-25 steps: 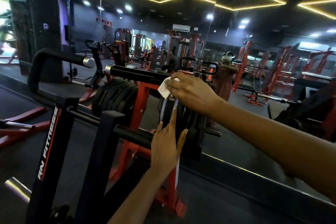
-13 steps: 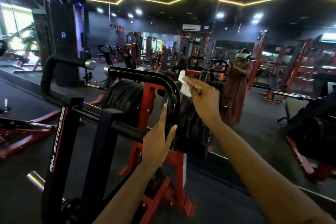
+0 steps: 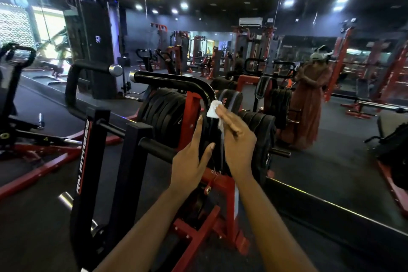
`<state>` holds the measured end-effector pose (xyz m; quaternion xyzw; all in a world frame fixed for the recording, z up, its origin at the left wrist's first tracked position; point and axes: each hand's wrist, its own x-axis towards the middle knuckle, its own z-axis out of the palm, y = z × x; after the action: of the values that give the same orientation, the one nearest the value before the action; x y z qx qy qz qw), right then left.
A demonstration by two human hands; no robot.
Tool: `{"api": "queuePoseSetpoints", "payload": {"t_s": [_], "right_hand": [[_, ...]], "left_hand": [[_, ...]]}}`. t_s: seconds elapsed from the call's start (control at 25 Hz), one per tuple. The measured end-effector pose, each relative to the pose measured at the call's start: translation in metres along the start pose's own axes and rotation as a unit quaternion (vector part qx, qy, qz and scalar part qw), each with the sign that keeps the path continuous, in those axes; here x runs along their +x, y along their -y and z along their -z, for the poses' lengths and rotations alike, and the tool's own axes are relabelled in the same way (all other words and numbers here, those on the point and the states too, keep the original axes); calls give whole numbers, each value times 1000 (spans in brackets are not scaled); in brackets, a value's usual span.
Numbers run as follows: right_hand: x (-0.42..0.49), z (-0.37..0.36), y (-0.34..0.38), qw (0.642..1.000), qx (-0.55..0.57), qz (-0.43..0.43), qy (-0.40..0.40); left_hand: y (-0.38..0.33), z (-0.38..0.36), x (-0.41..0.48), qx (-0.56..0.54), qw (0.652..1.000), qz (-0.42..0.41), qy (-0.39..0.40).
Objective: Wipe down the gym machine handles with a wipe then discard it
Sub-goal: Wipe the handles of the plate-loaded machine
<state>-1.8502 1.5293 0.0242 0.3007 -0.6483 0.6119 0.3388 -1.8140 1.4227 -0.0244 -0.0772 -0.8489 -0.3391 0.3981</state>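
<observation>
1. Curved handle (image 3: 176,83) arches over the machine's middle. Stacked weight plates (image 3: 163,115) sit beneath it.
2. Wipe (image 3: 213,109) is held by the right hand (image 3: 238,139) against the handle's downward bend.
3. Left hand (image 3: 189,165) rests flat on the handle's lower stretch, below the wipe and left of the right hand.
4. Second handle (image 3: 88,68) stands further left. The lettered upright (image 3: 86,154) is nearest, at left.
5. Mirror wall (image 3: 331,117) is behind the machine, to the right.

White wipe (image 3: 213,110), black handle (image 3: 176,80), red frame (image 3: 223,192)
</observation>
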Motion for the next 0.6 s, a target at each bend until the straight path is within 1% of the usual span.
{"api": "queuePoseSetpoints", "payload": {"t_s": [0.12,0.2,0.32,0.4,0.44,0.52,0.6], "right_hand": [[-39,1,-3,999,-33,-19,-9],[-40,5,2,999,-46,-13,-15],[-2,5,13,992,-108,58,-36],[10,-2,19,980,-170,106,-6],[5,-5,17,968,-214,134,10],[-18,-6,9,936,-298,186,33],[-40,-2,2,921,-333,197,52]], "left_hand": [[0,0,0,-10,1000,2,0],[0,1,0,-12,1000,-2,-1],[5,4,0,-35,999,-13,20],[10,8,-3,-51,997,-1,55],[15,11,-6,-41,997,5,67],[27,20,-12,13,999,-4,52],[42,31,-17,89,994,-48,30]]}}
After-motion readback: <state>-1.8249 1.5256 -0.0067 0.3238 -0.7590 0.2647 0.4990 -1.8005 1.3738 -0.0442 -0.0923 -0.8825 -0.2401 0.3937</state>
